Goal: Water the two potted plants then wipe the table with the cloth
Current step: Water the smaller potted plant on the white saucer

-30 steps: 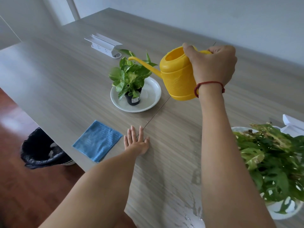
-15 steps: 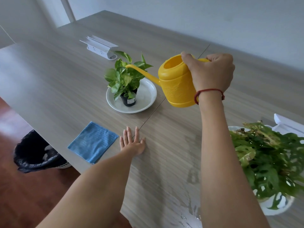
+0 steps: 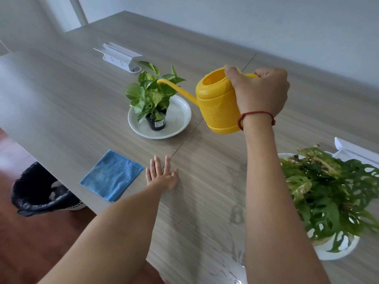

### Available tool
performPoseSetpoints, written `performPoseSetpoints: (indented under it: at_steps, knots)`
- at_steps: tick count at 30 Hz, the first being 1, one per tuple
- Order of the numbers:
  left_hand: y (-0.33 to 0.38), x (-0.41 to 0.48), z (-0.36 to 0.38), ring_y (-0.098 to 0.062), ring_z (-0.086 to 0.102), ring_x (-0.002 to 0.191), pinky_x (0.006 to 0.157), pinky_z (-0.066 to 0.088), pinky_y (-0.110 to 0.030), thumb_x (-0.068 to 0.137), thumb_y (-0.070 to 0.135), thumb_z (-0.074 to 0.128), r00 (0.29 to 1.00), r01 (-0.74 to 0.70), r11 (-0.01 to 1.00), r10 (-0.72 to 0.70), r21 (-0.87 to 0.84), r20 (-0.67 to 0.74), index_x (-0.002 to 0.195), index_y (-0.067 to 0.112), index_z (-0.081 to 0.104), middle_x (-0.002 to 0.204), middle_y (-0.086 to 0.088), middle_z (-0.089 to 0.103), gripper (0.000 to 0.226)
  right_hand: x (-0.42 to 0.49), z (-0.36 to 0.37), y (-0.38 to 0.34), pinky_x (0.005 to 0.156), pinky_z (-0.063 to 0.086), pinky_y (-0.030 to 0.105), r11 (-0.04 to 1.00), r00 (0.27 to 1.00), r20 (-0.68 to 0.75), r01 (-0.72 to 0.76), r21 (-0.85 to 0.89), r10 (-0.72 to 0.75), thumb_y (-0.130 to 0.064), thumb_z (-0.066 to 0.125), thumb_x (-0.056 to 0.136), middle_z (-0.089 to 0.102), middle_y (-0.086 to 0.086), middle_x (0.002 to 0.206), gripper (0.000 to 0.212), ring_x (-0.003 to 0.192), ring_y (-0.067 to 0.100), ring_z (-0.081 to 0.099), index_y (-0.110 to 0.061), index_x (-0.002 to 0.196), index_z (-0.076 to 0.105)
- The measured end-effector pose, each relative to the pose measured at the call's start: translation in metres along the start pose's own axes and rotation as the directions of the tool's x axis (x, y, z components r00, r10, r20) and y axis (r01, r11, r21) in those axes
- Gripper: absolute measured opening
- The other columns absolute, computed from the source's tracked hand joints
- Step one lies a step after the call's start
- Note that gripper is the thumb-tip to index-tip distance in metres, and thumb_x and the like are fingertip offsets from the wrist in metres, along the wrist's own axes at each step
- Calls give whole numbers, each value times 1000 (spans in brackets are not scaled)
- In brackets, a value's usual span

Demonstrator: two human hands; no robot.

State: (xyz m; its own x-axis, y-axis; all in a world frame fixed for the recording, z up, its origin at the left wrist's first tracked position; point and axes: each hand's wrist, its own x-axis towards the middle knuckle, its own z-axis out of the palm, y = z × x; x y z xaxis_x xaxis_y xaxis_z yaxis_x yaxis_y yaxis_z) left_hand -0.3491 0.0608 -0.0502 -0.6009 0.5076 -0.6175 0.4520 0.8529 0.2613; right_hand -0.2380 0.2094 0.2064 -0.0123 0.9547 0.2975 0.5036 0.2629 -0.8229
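Yellow watering can (image 3: pixel 218 105) gripped by the handle in the closed right hand (image 3: pixel 259 91), carried above the wooden table (image 3: pixel 61 89). Spout tip now among the upper leaves of the small pothos (image 3: pixel 152 93), where a second ago just short of the foliage; can body roughly level, no stream visible. Pothos in a black nursery pot (image 3: pixel 156 123), standing on a white saucer (image 3: pixel 180 117) beside the table's centre seam. Left hand (image 3: pixel 161 175) open, palm down, fingers spread flat on the tabletop, unchanged over the last second, just right of the folded blue cloth (image 3: pixel 111 175), which lies untouched near the table's near edge. Second plant, a perforated-leaf monstera (image 3: pixel 332 191) in a white pot (image 3: pixel 336 249), at the right edge of view, well apart from the can. Wet patch with droplets (image 3: pixel 235 263) on the tabletop near the right forearm, between the monstera and the table edge.

Judged reading: spout brought into pouring position over the pothos; tilting forward probably next. Spilled water beside the monstera suggestive of that plant already watered, though not certain. Wiping step not yet begun; cloth within easy reach of the free hand. White socket box (image 3: pixel 121 57) beyond the pothos, worth keeping dry.
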Motion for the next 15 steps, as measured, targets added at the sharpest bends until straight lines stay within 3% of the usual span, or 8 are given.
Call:
performPoseSetpoints:
  at_steps: [4, 15]
  knots:
    - [0, 1, 1, -17, -33, 141, 117, -17, -40, 99, 55, 13, 1000, -1, 1000, 1, -6, -3, 149, 36, -21, 152, -2, -38, 63, -3, 4, -2, 46, 31, 24, 1000, 1000, 18, 7, 16, -8, -56, 75, 62, 30, -7, 48, 59, 46, 14, 37, -21, 47, 31]
    - [-2, 2, 2, -17, -34, 141, 117, -17, -41, 99, 56, 11, 1000, -6, 1000, 6, -4, 2, 149, 36, -22, 151, -2, -39, 63, -2, 12, 2, 43, 22, 20, 1000, 1000, -14, -26, 15, 26, -57, 74, 63, 27, -5, 46, 62, 40, 12, 28, -19, 47, 28]
